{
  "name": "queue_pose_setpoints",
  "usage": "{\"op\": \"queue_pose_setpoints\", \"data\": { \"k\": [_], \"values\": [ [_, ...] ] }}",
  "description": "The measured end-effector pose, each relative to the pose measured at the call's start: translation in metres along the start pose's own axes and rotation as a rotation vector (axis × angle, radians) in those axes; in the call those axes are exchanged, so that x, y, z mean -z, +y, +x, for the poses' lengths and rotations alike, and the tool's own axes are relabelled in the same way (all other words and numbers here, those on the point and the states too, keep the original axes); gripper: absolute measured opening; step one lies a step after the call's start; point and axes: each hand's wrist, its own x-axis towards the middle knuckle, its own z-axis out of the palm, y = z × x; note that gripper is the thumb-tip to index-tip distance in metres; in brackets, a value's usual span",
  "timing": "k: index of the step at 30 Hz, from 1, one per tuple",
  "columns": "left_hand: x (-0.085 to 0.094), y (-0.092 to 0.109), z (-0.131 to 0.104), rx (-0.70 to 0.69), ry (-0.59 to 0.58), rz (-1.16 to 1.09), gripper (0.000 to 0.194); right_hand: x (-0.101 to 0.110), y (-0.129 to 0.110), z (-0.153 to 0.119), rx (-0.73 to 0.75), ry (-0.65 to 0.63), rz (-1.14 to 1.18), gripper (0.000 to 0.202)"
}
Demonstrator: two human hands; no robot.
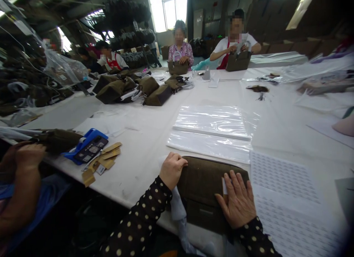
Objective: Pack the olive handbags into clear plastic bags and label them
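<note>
A dark olive-brown bag [206,183] lies flat at the near edge of the white table [143,139]. My left hand [172,170] is curled in a fist on the bag's left end, gripping it. My right hand [238,201] lies flat, fingers spread, on the bag's right side, pressing a small white label under the fingertips. Both my sleeves are black with pale dots. A white cloth or paper hangs under the bag near my left arm.
Clear plastic bags [212,131] lie stacked beyond the bag. A printed sticker sheet [284,179] sits to the right. At left are a blue tape dispenser [87,146], tan tags [106,157] and a neighbour's hand [26,157]. Several olive bags [132,89] and seated workers lie farther back.
</note>
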Motion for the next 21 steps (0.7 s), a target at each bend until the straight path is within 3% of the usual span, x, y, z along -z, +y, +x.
{"op": "queue_pose_setpoints", "data": {
  "k": [4,7,9,13,16,18,21],
  "values": [
    [-0.01,0.005,0.003,-0.023,-0.037,0.104,0.013,0.001,0.0,0.001,0.002,0.004,-0.003,0.062],
    [-0.002,-0.006,0.003,0.054,0.005,0.077,0.014,0.001,0.0,0.001,0.004,0.005,-0.004,0.062],
    [0.017,-0.03,-0.002,0.207,0.1,0.166,0.017,0.0,0.001,0.0,0.007,0.0,-0.006,0.063],
    [0.072,-0.101,-0.03,0.597,0.218,0.545,0.026,-0.002,0.001,-0.001,0.006,0.01,0.006,0.062],
    [0.101,-0.131,-0.051,0.648,0.344,0.576,0.026,-0.002,0.001,-0.001,-0.008,-0.004,0.015,0.061],
    [0.105,-0.124,-0.054,0.643,0.385,0.482,0.03,-0.001,0.0,-0.001,-0.017,-0.007,0.016,0.061],
    [0.089,-0.079,-0.04,0.611,0.341,0.293,0.023,-0.002,0.0,-0.001,-0.017,0.003,0.006,0.06]
  ]
}}
